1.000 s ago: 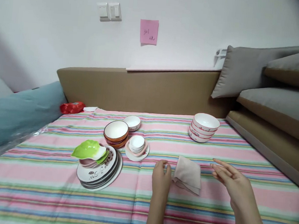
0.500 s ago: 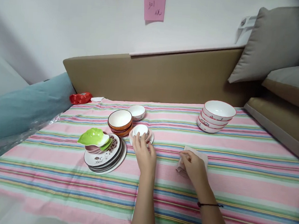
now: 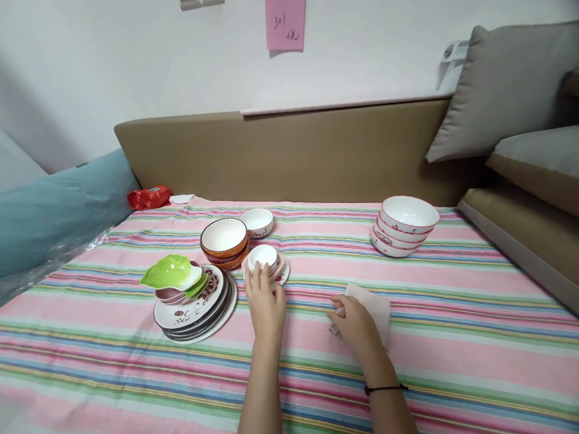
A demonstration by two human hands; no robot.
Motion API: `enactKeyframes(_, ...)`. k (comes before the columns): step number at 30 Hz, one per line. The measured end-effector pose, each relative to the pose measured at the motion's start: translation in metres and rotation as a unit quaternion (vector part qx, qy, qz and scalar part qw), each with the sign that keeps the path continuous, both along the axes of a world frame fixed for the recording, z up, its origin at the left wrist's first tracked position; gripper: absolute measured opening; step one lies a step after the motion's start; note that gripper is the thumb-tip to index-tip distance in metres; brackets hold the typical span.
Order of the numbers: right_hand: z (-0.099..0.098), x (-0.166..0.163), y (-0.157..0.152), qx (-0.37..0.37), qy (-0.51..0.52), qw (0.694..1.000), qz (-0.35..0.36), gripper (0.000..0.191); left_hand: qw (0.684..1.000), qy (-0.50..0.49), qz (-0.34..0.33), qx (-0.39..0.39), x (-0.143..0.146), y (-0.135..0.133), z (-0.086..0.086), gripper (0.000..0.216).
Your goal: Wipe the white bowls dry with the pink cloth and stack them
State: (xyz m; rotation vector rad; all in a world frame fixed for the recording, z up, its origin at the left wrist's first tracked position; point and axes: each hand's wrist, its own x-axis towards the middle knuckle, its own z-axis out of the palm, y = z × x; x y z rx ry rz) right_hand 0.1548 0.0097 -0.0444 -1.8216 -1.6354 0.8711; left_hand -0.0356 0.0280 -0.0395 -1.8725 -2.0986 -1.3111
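My left hand (image 3: 264,300) reaches forward and its fingers close round a small white cup (image 3: 262,256) that tops a little stack of cups on a pink-rimmed saucer (image 3: 281,272). My right hand (image 3: 352,323) rests on a folded pale pink cloth (image 3: 375,305) on the striped tablecloth (image 3: 461,324), fingers curled on its near left edge. A black band circles my right wrist.
A stack of plates (image 3: 196,308) with a green leaf-shaped dish (image 3: 168,272) lies left of the cups. Orange-brown bowls (image 3: 224,240) and a small white bowl (image 3: 259,222) stand behind. Stacked white bowls (image 3: 404,226) sit at the back right. Cushions (image 3: 510,87) line the right.
My left hand went from beside the cloth to the stack of small cups and took hold of the top one. My right hand came down onto the cloth.
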Motion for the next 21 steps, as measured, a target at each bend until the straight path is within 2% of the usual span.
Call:
enactKeyframes(6,0.003,0.003,0.002,-0.003,-0.001,1.0,0.012,0.032,1.0,0.007,-0.002,0.015,-0.005,0.008,0.005,0.039)
enactKeyframes(9,0.005,0.004,0.0,-0.01,0.007,1.0,0.023,0.032,1.0,0.027,-0.009,-0.008,-0.007,0.009,0.012,0.034)
enactKeyframes(11,0.007,0.004,-0.001,-0.019,0.018,0.999,0.029,0.031,0.998,0.047,-0.023,-0.029,-0.009,0.008,0.018,0.03)
enactKeyframes(15,0.01,0.005,-0.003,-0.027,0.033,0.998,0.036,0.033,0.996,0.066,-0.002,-0.063,-0.012,0.014,0.039,0.03)
enactKeyframes(18,0.012,0.006,-0.005,-0.032,0.043,0.998,0.04,0.037,0.986,0.108,-0.032,-0.123,-0.012,0.037,0.064,0.034)
enactKeyframes(21,0.012,0.008,-0.005,-0.04,0.058,0.997,0.041,0.04,0.973,0.12,-0.077,-0.179,-0.012,0.078,0.084,0.037)
